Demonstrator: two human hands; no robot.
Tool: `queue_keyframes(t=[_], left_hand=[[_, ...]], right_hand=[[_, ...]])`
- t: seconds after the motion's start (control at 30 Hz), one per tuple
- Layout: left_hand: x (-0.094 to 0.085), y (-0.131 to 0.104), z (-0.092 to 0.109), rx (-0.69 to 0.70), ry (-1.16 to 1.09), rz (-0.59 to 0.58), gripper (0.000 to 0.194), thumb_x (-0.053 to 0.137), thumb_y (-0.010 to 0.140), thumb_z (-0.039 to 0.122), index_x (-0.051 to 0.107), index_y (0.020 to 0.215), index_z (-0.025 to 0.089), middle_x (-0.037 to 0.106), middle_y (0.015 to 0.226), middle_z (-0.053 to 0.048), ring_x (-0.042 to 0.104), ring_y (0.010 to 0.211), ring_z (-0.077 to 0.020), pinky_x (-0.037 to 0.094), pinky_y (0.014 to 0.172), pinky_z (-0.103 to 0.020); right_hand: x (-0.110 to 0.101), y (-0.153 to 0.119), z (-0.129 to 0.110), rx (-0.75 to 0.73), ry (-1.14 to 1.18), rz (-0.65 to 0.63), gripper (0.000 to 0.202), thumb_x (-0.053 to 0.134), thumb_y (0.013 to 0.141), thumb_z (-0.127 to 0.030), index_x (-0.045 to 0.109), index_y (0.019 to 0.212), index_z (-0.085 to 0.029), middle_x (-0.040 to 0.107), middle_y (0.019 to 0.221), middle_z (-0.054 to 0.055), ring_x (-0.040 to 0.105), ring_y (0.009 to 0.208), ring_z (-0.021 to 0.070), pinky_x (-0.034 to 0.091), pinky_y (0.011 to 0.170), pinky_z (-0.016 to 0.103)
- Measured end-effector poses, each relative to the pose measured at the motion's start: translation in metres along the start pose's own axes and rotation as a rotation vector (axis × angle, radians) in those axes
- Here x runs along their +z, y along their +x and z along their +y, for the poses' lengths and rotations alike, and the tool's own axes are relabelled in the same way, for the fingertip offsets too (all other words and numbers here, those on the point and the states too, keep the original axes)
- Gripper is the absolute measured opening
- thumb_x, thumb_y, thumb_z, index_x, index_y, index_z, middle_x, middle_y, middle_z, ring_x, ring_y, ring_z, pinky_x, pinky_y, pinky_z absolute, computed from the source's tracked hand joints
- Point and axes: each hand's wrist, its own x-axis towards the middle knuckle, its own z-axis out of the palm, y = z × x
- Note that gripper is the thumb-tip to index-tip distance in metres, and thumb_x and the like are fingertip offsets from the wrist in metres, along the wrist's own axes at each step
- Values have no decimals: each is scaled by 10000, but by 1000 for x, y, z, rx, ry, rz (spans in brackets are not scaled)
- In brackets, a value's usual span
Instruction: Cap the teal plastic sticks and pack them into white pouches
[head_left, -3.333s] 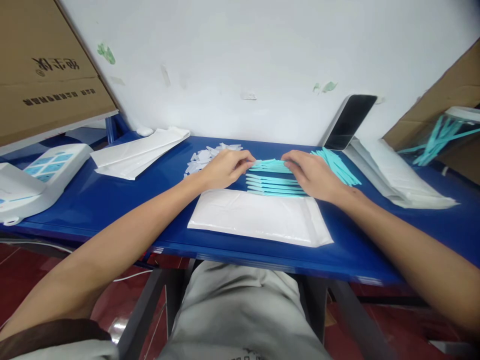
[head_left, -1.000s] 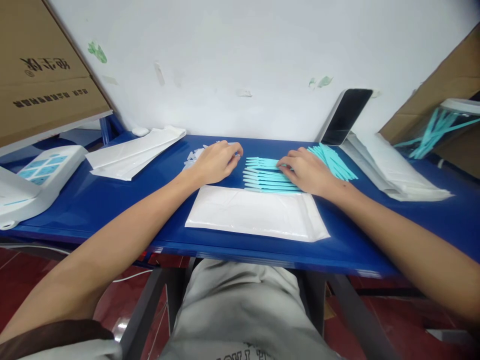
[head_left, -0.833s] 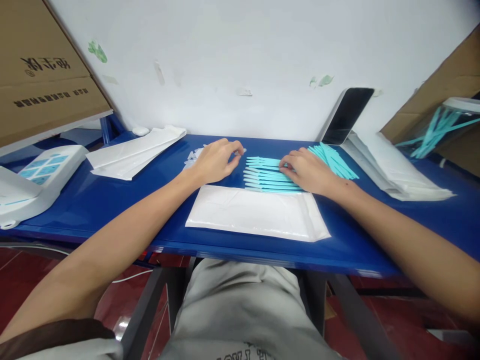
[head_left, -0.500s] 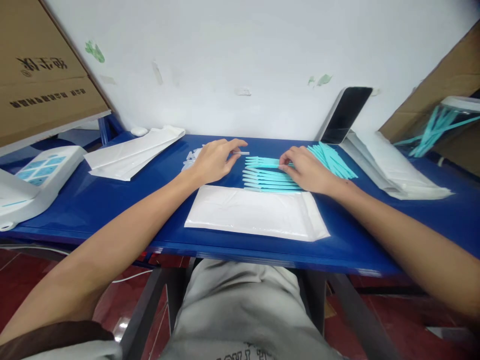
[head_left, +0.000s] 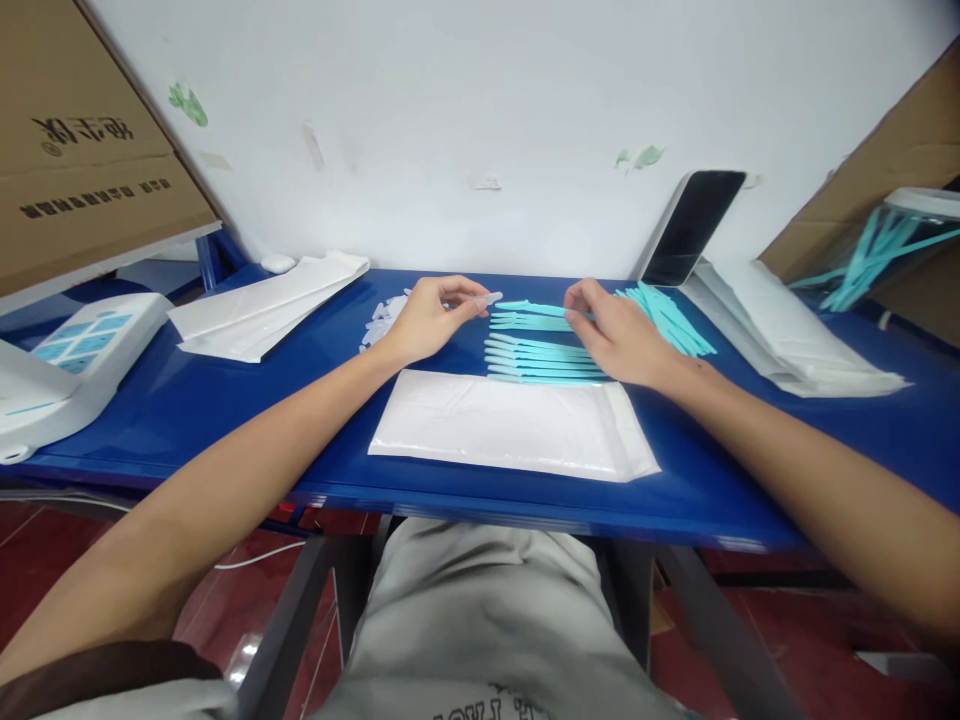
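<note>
Between the thumb and fingers of my left hand [head_left: 435, 318] is a small translucent cap [head_left: 492, 299], pointing right. My right hand [head_left: 609, 330] is closed in a pinch on the right end of a slim turquoise stick [head_left: 536, 309], whose left end lies close to the cap, apparently just short of it. Below it several similar sticks [head_left: 544, 362] lie side by side in a row, pale tips to the left. Partly behind my left hand is a heap of translucent caps [head_left: 381, 318]. More loose turquoise sticks [head_left: 675, 320] are piled just beyond my right hand.
A white padded envelope [head_left: 502, 425] lies in front of me on the blue table [head_left: 262, 420]. Other white envelopes [head_left: 270, 305] lie left and right. A phone [head_left: 694, 228] leans against the wall. A white case [head_left: 90, 360] and cardboard box [head_left: 97, 150] stand left.
My right hand has moved slightly up, raising the pinched stick away from the row. My left hand has turned a little, and the cap in it now sits slightly higher.
</note>
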Motion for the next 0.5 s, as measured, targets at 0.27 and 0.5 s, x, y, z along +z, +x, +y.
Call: queue_keyframes(t=[0.27,0.5], left_hand=[[0,0,-9,34,21,-42,284,748,899,421,770,989,153,796,919,-82,748,850,-194,574,825,-339],[7,-4,4,139,24,-61,269,729,932,418,799,992,166,797,924,-77,726,819,-179,572,772,-318]], right_hand=[[-2,0,-1,-60,-51,0,360,389,1045,-375,689,1136,-198,755,1038,120,679,947,313,458,822,406],[-1,-1,-8,-87,-48,28,367,393,1050,-357,712,1134,-198,768,1077,116,697,966,310,475,822,410]])
